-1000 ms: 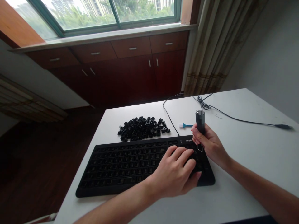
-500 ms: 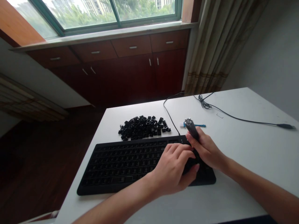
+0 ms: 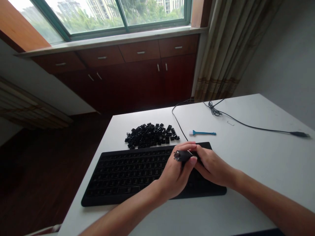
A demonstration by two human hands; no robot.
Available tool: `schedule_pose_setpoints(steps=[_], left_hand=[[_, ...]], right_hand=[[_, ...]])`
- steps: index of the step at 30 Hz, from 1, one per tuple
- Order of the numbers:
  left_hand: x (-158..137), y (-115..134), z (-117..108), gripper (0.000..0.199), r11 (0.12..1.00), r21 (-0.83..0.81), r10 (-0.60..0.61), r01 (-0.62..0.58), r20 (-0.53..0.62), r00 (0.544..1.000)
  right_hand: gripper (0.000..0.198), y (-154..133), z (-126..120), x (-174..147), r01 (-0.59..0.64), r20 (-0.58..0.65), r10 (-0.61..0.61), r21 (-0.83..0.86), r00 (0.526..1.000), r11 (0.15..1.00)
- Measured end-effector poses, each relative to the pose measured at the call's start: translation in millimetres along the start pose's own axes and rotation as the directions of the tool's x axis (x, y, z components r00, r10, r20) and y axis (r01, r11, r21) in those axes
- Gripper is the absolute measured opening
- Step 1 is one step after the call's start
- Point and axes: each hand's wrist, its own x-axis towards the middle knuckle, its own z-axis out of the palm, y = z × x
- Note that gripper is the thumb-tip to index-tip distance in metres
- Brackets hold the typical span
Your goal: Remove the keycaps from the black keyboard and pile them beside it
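Observation:
A dark cylindrical tool with a metal end (image 3: 183,155) lies between my two hands, its metal end pointing left. My left hand (image 3: 173,175) is closed around it, thumb along the near side. Against the tool's other end, my right hand (image 3: 214,164) has its fingers curled in and touching my left fingertips; its exact grip is partly hidden. Both hands are above the right part of a black keyboard (image 3: 130,167), which has its keycaps off. Behind the keyboard is a heap of loose black keycaps (image 3: 149,134).
A blue brush (image 3: 203,132) with white bristles lies behind my right hand. A small bent wire piece (image 3: 230,123) rests farther right. The black cable (image 3: 256,127) runs across the white table (image 3: 265,157), with a bundled coil near the back edge. Wooden cabinets (image 3: 128,82) stand beyond.
The tool has moved left and down from upright in my right hand to lying in my left. My hands have come together, and the brush is now fully uncovered.

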Motion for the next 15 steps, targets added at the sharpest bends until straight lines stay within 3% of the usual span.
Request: schedule_pose_setpoints(steps=[3, 7, 15], left_hand=[[0, 2, 1, 0.024, 0.995, -0.081, -0.06, 0.058, -0.016, 0.998], [-1, 3, 1, 0.022, 0.995, -0.091, -0.03, 0.027, -0.026, 0.999], [0, 0, 1, 0.023, 0.993, -0.074, -0.091, 0.091, 0.003, 0.996]], right_hand=[[0.037, -5, -9, 4, -0.017, 0.059, 0.011, 0.112, 0.998, 0.994], [0.04, -6, -26, 10, 0.017, 0.134, -0.046, 0.21, 0.99, 0.978], [0.037, -2, -19, 4, 0.006, 0.101, -0.017, 0.105, 0.995, 0.994]])
